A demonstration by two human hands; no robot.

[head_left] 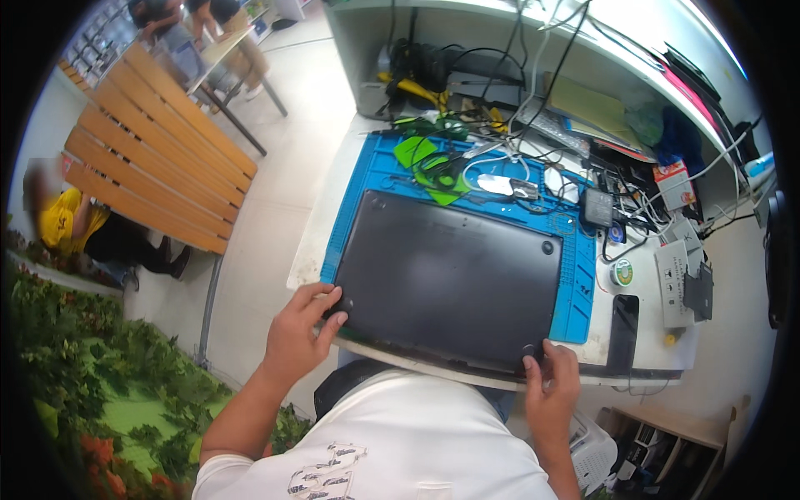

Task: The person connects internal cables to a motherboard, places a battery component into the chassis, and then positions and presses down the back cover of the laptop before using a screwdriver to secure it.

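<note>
A dark grey laptop (450, 283) lies bottom side up, with round feet at its corners, on a blue repair mat (577, 292). My left hand (300, 329) grips the laptop's near left corner, thumb and fingers bent around the edge. At the near right corner my right hand (550, 377) has its thumb by the round foot and its fingers curled along the side. The laptop's near edge reaches close to the front of the white table (321, 237). Whether the laptop is raised off the mat at that edge, I cannot tell.
Behind the laptop lie green plastic pieces (429, 167), tangled cables and a black power adapter (597, 207). To the right are a solder spool (621, 272), a black phone (622, 333) and a white box (673, 283). A shelf overhangs the back. A person in yellow (71, 221) sits far left.
</note>
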